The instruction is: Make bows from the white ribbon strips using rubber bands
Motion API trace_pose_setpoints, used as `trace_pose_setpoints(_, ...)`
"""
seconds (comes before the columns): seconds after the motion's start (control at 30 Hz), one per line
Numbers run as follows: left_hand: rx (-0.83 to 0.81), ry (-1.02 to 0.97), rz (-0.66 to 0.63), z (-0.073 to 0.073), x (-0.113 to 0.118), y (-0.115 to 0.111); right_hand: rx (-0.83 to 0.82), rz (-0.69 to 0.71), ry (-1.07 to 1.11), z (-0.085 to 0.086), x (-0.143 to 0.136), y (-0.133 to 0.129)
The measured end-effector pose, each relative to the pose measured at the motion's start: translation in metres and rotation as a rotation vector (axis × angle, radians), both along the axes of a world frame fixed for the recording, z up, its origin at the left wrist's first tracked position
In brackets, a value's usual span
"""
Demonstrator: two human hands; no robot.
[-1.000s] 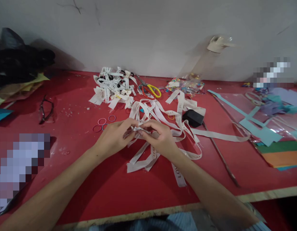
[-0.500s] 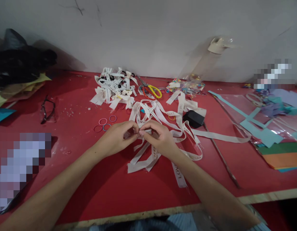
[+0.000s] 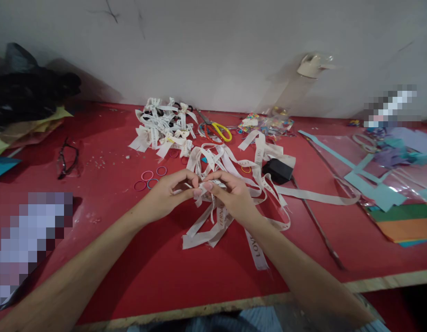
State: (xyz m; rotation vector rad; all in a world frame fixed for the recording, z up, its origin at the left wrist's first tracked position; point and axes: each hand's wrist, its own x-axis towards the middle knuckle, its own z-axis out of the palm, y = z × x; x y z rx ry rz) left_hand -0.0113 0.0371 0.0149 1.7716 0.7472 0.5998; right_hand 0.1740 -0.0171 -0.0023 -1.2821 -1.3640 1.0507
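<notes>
My left hand [image 3: 173, 193] and my right hand [image 3: 232, 193] meet fingertip to fingertip above the red table. Both pinch a short piece of white printed ribbon [image 3: 205, 188], partly hidden by the fingers. Around and under the hands lies a loose tangle of white ribbon [image 3: 199, 227] with dark lettering. A long ribbon strip [image 3: 317, 195] stretches to the right. Left of the left hand are several coloured elastic bands [image 3: 147, 175]. Behind the hands sits a pile of white ribbon bows [image 3: 160, 122], with scissors [image 3: 220, 132] beside it.
Eyeglasses [image 3: 68, 158] lie at the left, near a pixelated object [image 3: 30, 244]. A black block [image 3: 278, 170] and a thin rod [image 3: 318, 228] are at the right. Beyond are coloured sheets [image 3: 403, 223]. The grey wall [image 3: 213, 55] bounds the table's back edge.
My fingertips have shifted slightly on the ribbon, and more of it shows between and below them. The hands have opened a little wider apart.
</notes>
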Motion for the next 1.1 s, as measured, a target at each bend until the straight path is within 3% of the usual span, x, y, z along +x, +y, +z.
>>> trace_pose_setpoints(0.27, 0.198, 0.072, 0.08, -0.0049, 0.0026, -0.0031, 0.094, -0.054, -0.04, -0.0034, -0.0011, -0.0015)
trace_pose_setpoints(0.47, 0.371, 0.011, -0.03, -0.0088, -0.0016, 0.0015, 0.033, -0.043, 0.03, -0.0028, -0.0011, -0.0006)
trace_pose_setpoints(0.6, 0.486, 0.005, -0.026, -0.0053, -0.0031, 0.0005, 0.093, -0.056, 0.018, -0.0011, -0.0015, -0.0012)
trace_pose_setpoints(1.1, 0.515, 0.033, 0.134, -0.0068, -0.0013, -0.0007, 0.215, -0.062, -0.032, -0.0045, -0.0019, -0.0025)
